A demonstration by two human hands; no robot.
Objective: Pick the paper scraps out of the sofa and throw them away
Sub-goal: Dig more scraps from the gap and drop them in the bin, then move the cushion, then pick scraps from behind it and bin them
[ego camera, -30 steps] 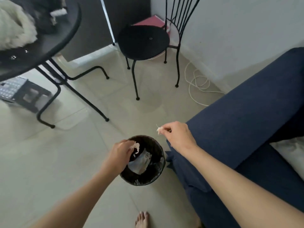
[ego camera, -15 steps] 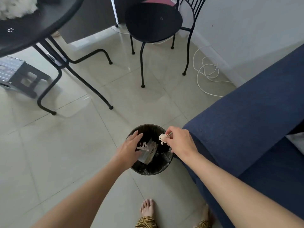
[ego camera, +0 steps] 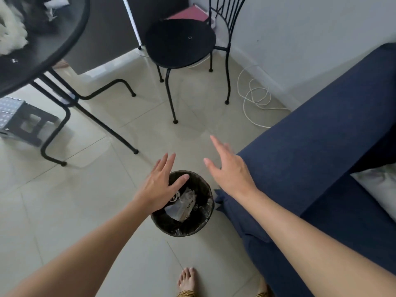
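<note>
A small black waste bin (ego camera: 199, 226) lined with a dark bag stands on the tiled floor by the corner of the navy sofa (ego camera: 317, 168). Crumpled paper and a clear wrapper (ego camera: 182, 205) lie inside it. My left hand (ego camera: 159, 185) hovers over the bin's left rim, fingers spread and empty. My right hand (ego camera: 230, 170) is raised above and to the right of the bin, near the sofa's armrest, also spread and empty. No scrap shows in either hand.
A black metal chair (ego camera: 182, 43) stands ahead, a round black table (ego camera: 42, 46) at the upper left, a grey step stool (ego camera: 19, 118) at the far left. A white cable (ego camera: 255, 99) coils by the wall. A pale cushion (ego camera: 379, 185) lies on the sofa. My bare foot (ego camera: 187, 279) is below.
Both hands held small paper scraps over the bin earlier; now both have let go, spread their fingers and lifted up and apart. The scraps are in the bin.
</note>
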